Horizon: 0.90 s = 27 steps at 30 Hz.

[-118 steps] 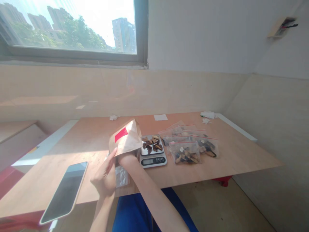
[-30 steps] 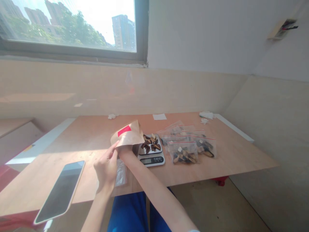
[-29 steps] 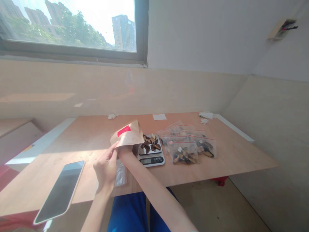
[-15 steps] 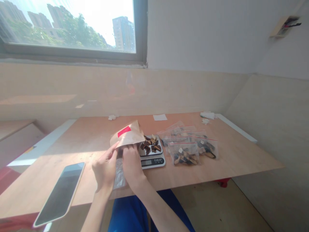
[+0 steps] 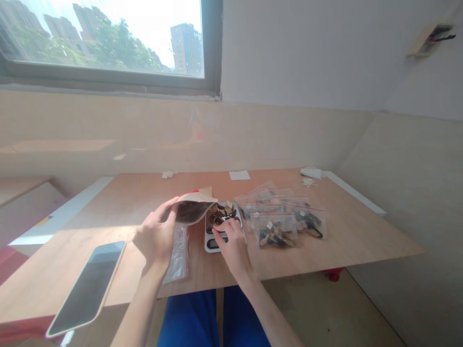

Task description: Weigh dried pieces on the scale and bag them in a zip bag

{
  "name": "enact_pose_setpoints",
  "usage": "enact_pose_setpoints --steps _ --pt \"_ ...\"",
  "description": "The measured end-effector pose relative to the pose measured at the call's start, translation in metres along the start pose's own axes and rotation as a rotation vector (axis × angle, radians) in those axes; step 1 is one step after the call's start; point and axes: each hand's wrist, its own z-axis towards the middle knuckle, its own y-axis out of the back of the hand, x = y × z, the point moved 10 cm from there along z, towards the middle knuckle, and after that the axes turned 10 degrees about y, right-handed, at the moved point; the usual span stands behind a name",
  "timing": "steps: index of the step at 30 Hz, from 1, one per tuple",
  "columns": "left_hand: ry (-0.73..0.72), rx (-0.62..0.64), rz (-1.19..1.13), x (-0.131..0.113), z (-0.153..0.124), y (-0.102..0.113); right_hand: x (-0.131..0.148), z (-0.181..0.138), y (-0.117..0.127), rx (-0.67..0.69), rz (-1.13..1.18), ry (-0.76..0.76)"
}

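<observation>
My left hand (image 5: 155,238) grips a brown paper bag (image 5: 191,208), tipped on its side with its open mouth facing me and dark contents showing inside. My right hand (image 5: 231,241) rests over the front of a small white kitchen scale (image 5: 210,239), its fingers pinched at the dark dried pieces (image 5: 221,213) heaped on the platform. What the fingertips hold is too small to make out. An empty clear zip bag (image 5: 177,258) lies on the table under my left hand.
Several filled clear zip bags with red strips (image 5: 282,219) lie right of the scale on the wooden table (image 5: 343,226). A phone (image 5: 87,286) lies at the near left edge. White paper scraps (image 5: 239,175) and tissue (image 5: 311,172) lie by the back wall.
My right hand came out from inside the paper bag and moved right onto the scale. My left hand tipped the bag flatter, turning its mouth toward me.
</observation>
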Motion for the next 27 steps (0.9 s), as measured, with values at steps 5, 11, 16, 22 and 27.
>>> enact_pose_setpoints --steps 5,11,16,22,27 --pt "0.085 -0.001 -0.035 -0.014 0.020 0.002 -0.012 0.006 -0.031 0.164 -0.316 0.082" --pt "-0.001 -0.036 -0.227 -0.031 0.040 -0.003 -0.013 0.003 -0.053 0.320 -0.510 0.196" --pt "-0.148 -0.092 -0.371 -0.040 0.054 -0.014 -0.014 0.000 -0.052 0.375 -0.484 0.161" --pt "-0.203 -0.183 -0.343 -0.038 0.066 -0.018 -0.016 -0.002 -0.046 0.373 -0.408 0.099" --pt "-0.220 -0.206 -0.274 -0.029 0.050 -0.012 -0.015 -0.001 -0.017 0.224 -0.260 -0.006"
